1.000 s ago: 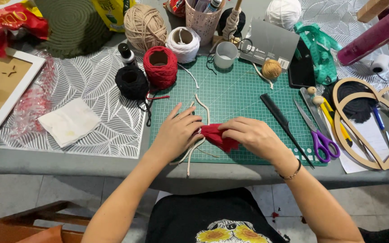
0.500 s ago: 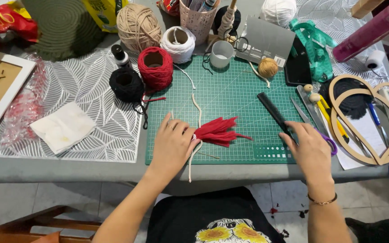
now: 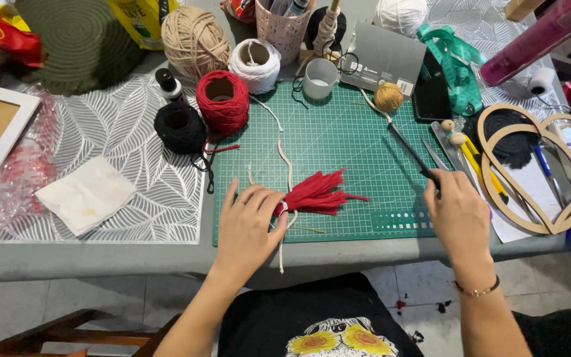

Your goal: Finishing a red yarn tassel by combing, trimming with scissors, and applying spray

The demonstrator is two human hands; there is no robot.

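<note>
A red yarn tassel [image 3: 317,195] lies fanned on the green mat, a black comb [image 3: 412,151] beside it.

Fuzzy red yarn tassel [image 3: 318,195], matt

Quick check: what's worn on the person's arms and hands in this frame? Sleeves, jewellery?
Both forearms are bare, no sleeves in view. The left hand has a thin ring on one finger. The right hand has no ring that shows; its wrist carries a slim chain bracelet. No gloves or watch.
</note>
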